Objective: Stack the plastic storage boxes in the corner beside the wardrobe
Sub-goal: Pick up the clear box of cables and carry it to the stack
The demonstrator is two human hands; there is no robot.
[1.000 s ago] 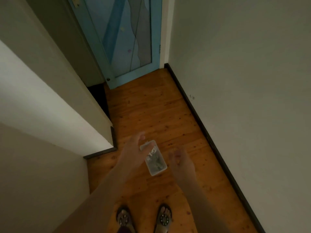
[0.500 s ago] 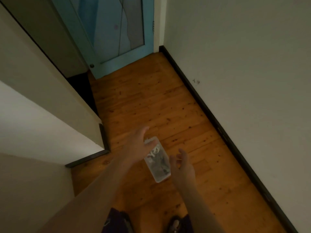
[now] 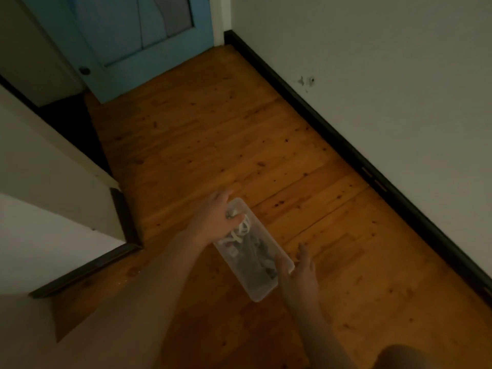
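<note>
A clear plastic storage box [image 3: 257, 265] with small dark and white items inside is low over the wooden floor [image 3: 213, 134]; whether it rests on the boards I cannot tell. My left hand [image 3: 213, 218] grips the box's far end, fingers curled over the rim. My right hand [image 3: 302, 272] is at the near right side, with its thumb over the rim and its fingers along the outer wall. No other box is in view.
A white cabinet side [image 3: 50, 182] with a dark base juts in from the left. A blue door [image 3: 138, 30] closes the far end. The white wall [image 3: 386, 75] with black skirting [image 3: 346, 147] runs along the right. A knee [image 3: 399, 358] shows at bottom right.
The view has dropped closer to the floor and my feet have left the frame. My right hand, apart from the box before, has come onto its near rim. The left hand still holds the far end.
</note>
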